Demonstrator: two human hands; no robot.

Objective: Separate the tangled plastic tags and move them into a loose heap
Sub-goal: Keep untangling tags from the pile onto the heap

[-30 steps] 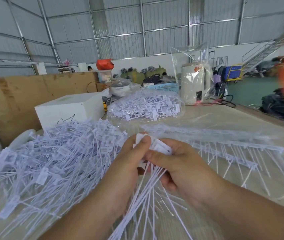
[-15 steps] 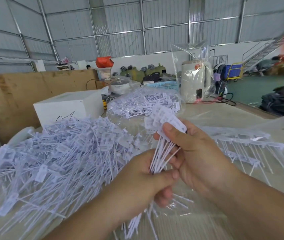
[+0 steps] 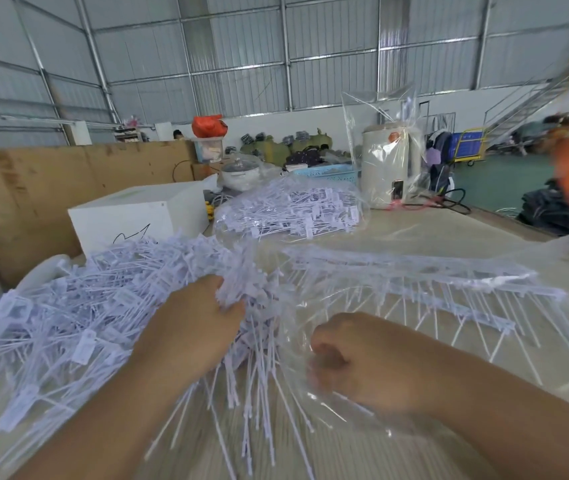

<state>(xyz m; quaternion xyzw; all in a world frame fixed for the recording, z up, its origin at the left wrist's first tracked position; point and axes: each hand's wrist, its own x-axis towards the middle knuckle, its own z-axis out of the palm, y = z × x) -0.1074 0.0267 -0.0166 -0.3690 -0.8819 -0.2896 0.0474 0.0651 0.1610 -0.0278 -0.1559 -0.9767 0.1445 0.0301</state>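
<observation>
Table [image 3: 397, 244]: pale worktop, covered w/ clear plastic film on the right side.

Loose heap [image 3: 78, 306]: large spread of white plastic tags on the left of the table, in front of a white box [image 3: 137, 216]. Tags lie criss-cross, mostly free of each other.

Bagged tags [image 3: 293, 211]: separate lot in a clear bag, further back, centre. Untouched.

Tag strips [image 3: 414, 282]: tags on their runners, lying on the right under/within the film, well apart from the heap.

Bunch in hand [image 3: 252, 327]: cluster at the heap's right edge, stems fanning down toward the near table edge.

Left hand [image 3: 189, 327]: back up, fingers curled into the heads of that bunch, at the heap's edge. Grip appears light; exact finger contact blurred.

Right hand [image 3: 356, 362]: loosely fisted, low on the film, beside the fanned stems. Whether it pinches film or a tag: cannot tell.

Assessment: step in hand looks like delivery of a separated bunch onto the heap. Recommend: let the heads go w/ a spreading motion, not a dump, so stems don't re-knot. Keep film clear of the stems; it could drag tags back.
</observation>
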